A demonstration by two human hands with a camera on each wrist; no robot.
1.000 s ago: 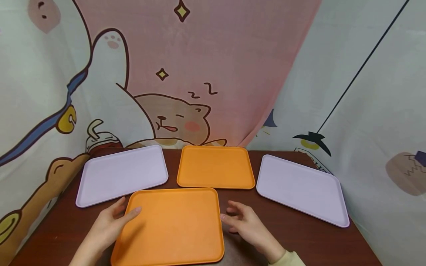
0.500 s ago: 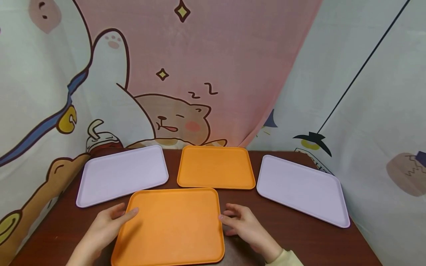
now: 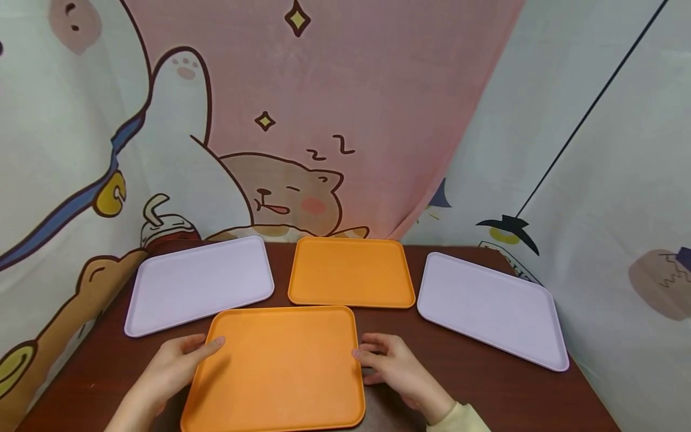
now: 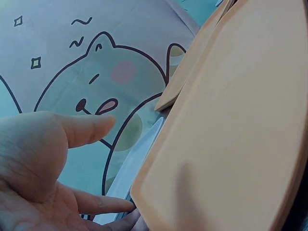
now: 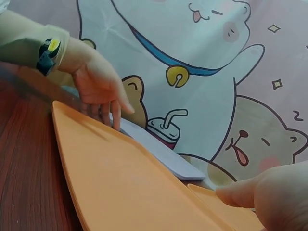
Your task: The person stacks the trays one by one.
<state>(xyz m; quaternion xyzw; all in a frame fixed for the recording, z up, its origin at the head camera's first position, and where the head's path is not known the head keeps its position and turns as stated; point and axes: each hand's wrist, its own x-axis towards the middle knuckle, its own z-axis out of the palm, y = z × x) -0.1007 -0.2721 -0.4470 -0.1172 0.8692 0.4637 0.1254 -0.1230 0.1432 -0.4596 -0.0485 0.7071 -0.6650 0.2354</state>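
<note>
The person's bare left grip (image 3: 175, 366) was relaxed, thumb apart from the fingers, alongside the left rim of a flat, rounded-corner orange rectangular tray (image 3: 281, 372). The bare right grip (image 3: 391, 366), its fingers loosely bent, was at the opposite rim; whether either touched it could not be told. That tray lay between both grips, where it had been a second earlier; the right grip had since drawn closer to the edge, the left only slightly lower. Beyond the two grips lay a second orange rectangular tray (image 3: 351, 273); ahead of the left, a pale lavender tray (image 3: 200, 286); ahead and right of the right, another lavender tray (image 3: 493, 311). All rested on a reddish-brown wood-grain table (image 3: 502, 390).
</note>
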